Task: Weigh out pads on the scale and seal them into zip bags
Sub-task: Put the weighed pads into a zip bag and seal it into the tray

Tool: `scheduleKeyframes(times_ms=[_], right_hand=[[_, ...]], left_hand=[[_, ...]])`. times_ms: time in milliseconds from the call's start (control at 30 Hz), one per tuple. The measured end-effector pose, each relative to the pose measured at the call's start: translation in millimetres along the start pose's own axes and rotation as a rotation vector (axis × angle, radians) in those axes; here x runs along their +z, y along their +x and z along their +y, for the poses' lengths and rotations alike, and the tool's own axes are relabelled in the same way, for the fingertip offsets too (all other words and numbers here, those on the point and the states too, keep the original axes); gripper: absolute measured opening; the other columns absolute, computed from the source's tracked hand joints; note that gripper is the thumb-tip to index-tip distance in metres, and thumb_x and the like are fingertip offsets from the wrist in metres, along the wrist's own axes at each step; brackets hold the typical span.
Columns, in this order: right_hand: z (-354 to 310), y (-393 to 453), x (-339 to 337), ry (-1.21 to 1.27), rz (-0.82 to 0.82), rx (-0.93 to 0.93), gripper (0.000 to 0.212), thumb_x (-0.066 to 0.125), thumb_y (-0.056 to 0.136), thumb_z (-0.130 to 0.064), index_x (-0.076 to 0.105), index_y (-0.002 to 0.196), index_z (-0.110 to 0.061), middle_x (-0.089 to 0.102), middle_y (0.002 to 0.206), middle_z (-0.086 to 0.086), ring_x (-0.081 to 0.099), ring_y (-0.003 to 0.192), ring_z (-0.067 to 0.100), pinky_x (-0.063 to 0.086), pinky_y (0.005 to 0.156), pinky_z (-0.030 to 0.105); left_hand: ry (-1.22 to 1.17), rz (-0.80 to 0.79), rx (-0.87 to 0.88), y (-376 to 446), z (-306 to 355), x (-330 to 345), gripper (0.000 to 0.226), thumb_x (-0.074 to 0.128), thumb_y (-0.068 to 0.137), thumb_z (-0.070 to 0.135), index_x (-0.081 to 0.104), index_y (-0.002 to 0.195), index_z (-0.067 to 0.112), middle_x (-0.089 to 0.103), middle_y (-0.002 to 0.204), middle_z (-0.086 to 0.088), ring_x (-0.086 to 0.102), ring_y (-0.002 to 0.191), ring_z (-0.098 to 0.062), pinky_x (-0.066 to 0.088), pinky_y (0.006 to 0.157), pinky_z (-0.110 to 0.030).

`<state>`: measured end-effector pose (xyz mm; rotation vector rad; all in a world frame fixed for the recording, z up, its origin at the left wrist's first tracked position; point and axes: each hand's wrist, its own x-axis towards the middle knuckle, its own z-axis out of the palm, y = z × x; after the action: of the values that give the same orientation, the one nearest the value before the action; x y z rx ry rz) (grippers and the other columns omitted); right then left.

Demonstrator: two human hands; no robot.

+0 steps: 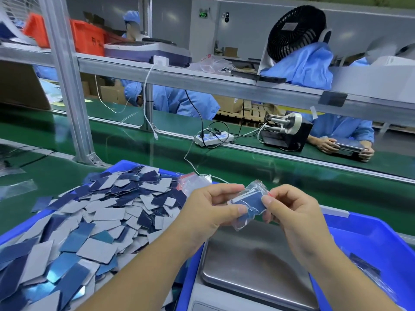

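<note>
**Clear zip bag of blue pads held in both hands over the scale**

Steel scale pan at the near edge of the worktop, bare, set between two blue bins. Left bin: heaped with loose pads, dark blue, light blue and grey faces mixed, some spilling over the rim. Right bin: a few filled bags lying against its near wall, contents blurred.

Above the scale pan, both hands meet on one small zip bag. Left hand: grip grasping the bag's left end, thumb on top, fingers curled under. Right hand: grip pinching the bag's right end at the red strip, thumb and forefinger together. The bag holds a small stack of blue pads, tilted, clear of the pan.

Just beyond the hands, a bundle of spare bags with red tops lies at the far rim of the left bin.

Further: green conveyor belt, white power strip, a black tape dispenser. On the shelf above, a black fan and orange crates. Workers in blue coats on the far side.
</note>
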<state>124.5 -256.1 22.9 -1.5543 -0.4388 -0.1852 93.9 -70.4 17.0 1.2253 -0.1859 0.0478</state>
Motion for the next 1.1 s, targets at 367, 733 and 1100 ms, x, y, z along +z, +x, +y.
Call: scheduleKeyframes(times_ms=[367, 733, 1100], right_hand=[[-2.3, -0.8, -0.8, 0.061, 0.099, -0.042, 0.027, 0.064, 0.09, -0.001, 0.067, 0.069, -0.018, 0.059, 0.059, 0.007, 0.053, 0.056, 0.018, 0.044, 0.058, 0.023], [-3.9, -4.0, 3.7, 0.05, 0.035, -0.042, 0.026, 0.063, 0.09, 0.0, 0.065, 0.071, -0.017, 0.062, 0.063, 0.008, 0.057, 0.055, 0.018, 0.049, 0.055, 0.021], [-6.8, -3.0, 4.0, 0.166, 0.082, 0.005, 0.008, 0.071, 0.073, -0.028, 0.069, 0.071, -0.021, 0.067, 0.07, 0.008, 0.062, 0.056, 0.018, 0.053, 0.057, 0.025]], left_hand=[[0.012, 0.015, 0.066, -1.1, -0.8, 1.3, 0.025, 0.076, 0.071, 0.009, 0.08, 0.089, 0.026, 0.076, 0.096, -0.005, 0.071, 0.086, -0.018, 0.058, 0.069, -0.029], [0.214, 0.107, 0.079, 2.3, -3.3, 0.0, 0.012, 0.073, 0.082, 0.014, 0.079, 0.078, 0.023, 0.076, 0.082, -0.005, 0.069, 0.075, -0.013, 0.062, 0.071, -0.035], [0.025, 0.023, -0.002, 1.7, -1.6, -3.5, 0.021, 0.076, 0.068, 0.007, 0.08, 0.082, 0.021, 0.077, 0.09, -0.007, 0.072, 0.084, -0.02, 0.059, 0.073, -0.03]])
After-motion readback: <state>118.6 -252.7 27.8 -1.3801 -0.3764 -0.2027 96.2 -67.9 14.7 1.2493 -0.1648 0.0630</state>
